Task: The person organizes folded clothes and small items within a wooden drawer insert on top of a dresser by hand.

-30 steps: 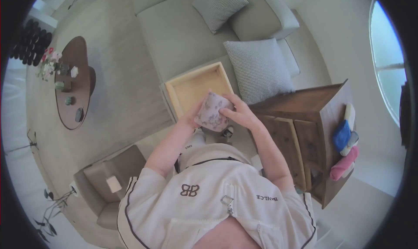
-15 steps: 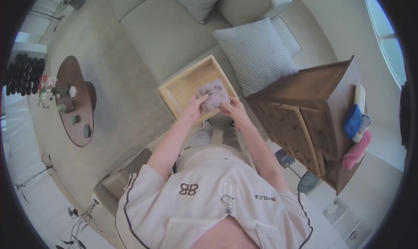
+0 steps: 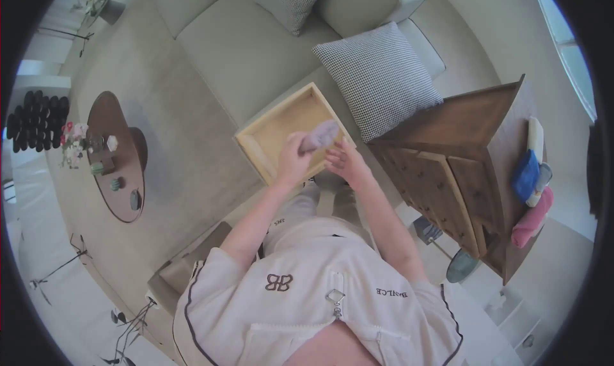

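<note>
A light purple patterned cloth, bunched into a narrow folded shape, is above the right part of a pale wooden drawer box. My left hand is closed round the cloth's left end. Beside the cloth's lower right edge is my right hand, its fingers apart and bent, over the box's near right corner. No cloth shows between those fingers. The inside of the box shows bare wood to the left of the cloth.
The box is by a grey sofa with a checked cushion. On the right, a brown wooden dresser bears a blue cloth and a pink cloth. An oval table stands at left.
The cloth has gone from a flat folded square to a narrower, bunched shape. My right hand has come off it and opened, while my left hand has wrapped round its end.
</note>
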Demonstrator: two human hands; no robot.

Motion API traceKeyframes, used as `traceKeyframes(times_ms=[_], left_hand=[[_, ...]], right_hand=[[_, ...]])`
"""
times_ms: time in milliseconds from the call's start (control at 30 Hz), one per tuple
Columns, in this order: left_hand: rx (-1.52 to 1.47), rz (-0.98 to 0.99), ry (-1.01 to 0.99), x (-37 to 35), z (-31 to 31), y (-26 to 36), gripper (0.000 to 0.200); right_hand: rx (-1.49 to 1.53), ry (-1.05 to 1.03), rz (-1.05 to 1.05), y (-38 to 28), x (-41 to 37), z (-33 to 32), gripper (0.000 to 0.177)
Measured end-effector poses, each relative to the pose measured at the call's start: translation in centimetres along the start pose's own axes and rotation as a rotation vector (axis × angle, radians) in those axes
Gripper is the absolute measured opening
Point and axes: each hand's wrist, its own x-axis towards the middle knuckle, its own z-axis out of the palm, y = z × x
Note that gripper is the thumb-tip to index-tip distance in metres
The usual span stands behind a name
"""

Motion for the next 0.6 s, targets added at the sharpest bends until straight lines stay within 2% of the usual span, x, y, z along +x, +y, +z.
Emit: traceKeyframes(times_ms=[67,100,167,200,267,300,400,467,500,567,600], left_hand=[[0.237,0.386,-0.074,-0.3,0.2,-0.3,0.043],[0.294,0.482,-0.098,-0.5,0.4,-0.5,0.046],[0.347,0.623,-0.036,-0.6,0.8,-0.7,0.049],[0.362,0.659,-0.019,-0.8,0.8,-0.8,0.05],[0.262,0.304,0.049,-1.4,0.7,-0.9,0.058],[0.238,0.216,0.066,-1.6,0.5,-0.8,0.061],[0.382,0.174,0.056,-2.2,-0.1,-0.7,0.07],[0.54,0.419,0.049,-2.4,-0.1,-0.8,0.073],[0.58,0.478,0.048,-2.6,-0.2,-0.6,0.074],[0.33,0.226,-0.016,-3.1,-0.3,0.4,0.072],[0.266,0.165,-0.031,-3.0,-0.2,0.5,0.072]], right_hand=[[0.085,-0.267,0.022,-0.5,-0.1,0.4,0.061],[0.109,-0.329,0.028,-0.6,-0.3,0.4,0.06],[0.111,-0.288,-0.023,-1.0,-0.5,0.8,0.037],[0.111,-0.281,-0.035,-1.1,-0.5,0.9,0.032],[0.142,-0.246,-0.076,-1.2,-0.5,1.0,0.036],[0.151,-0.237,-0.087,-1.2,-0.6,1.1,0.038],[0.151,-0.233,-0.079,-1.2,-0.6,0.7,0.042],[0.155,-0.234,-0.062,-0.9,-0.2,0.2,0.042],[0.155,-0.235,-0.055,-0.6,0.0,0.2,0.042],[0.168,-0.217,-0.061,0.0,0.4,0.1,0.044],[0.17,-0.213,-0.064,0.1,0.6,0.2,0.044]])
